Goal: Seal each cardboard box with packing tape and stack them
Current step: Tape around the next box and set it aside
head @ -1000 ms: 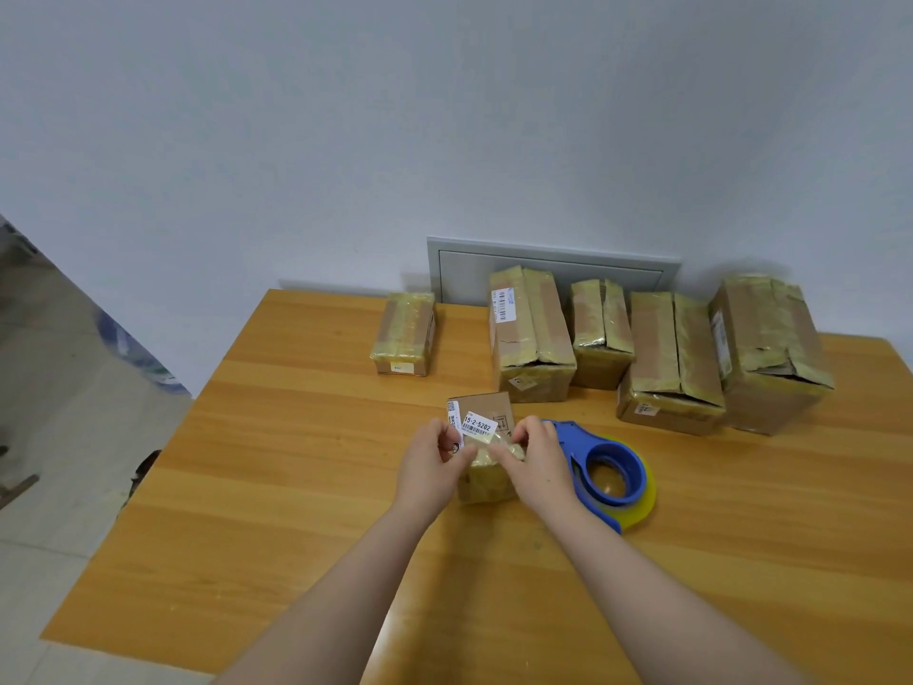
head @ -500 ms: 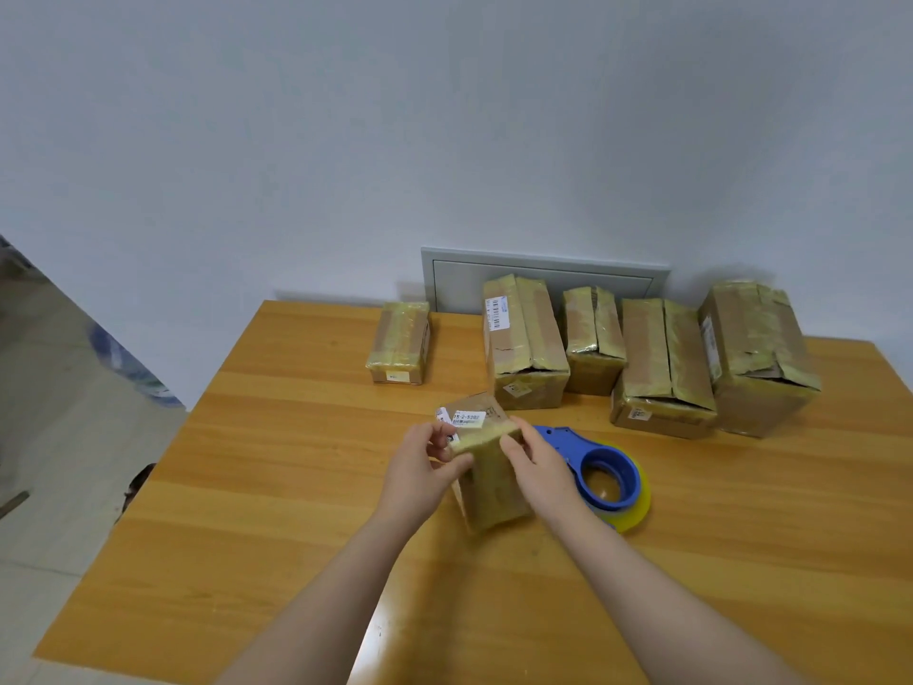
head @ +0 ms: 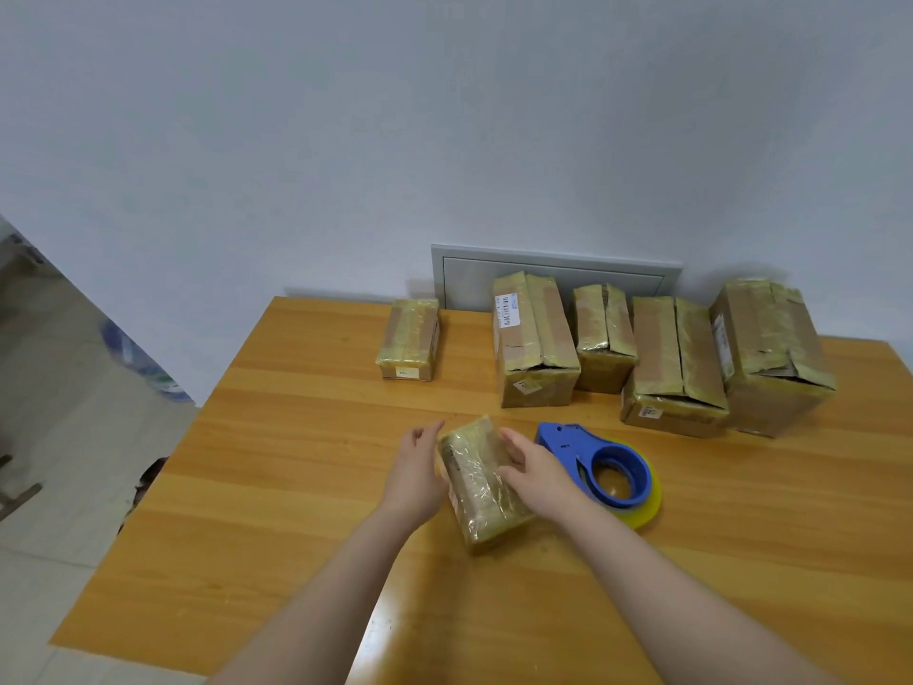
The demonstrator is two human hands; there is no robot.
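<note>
A small cardboard box (head: 481, 484) wrapped in yellowish tape lies flat on the wooden table (head: 276, 487), its long side pointing toward me. My left hand (head: 415, 474) presses on its left side with fairly straight fingers. My right hand (head: 536, 469) grips its right side, fingers curled over the top edge. A blue tape dispenser (head: 600, 462) with a yellow roll lies just right of my right hand. Several taped boxes stand along the back of the table, among them a small one (head: 409, 338) at the left and a tall one (head: 533, 338).
More taped boxes sit at the back right: a narrow one (head: 603, 336), a wide one (head: 674, 363) and a large one (head: 770, 353). A grey wall panel (head: 553, 271) is behind them. The table's left edge drops to a tiled floor (head: 54, 447).
The small box went from standing with its label up to lying flat, turned over between my hands. The label no longer shows.
</note>
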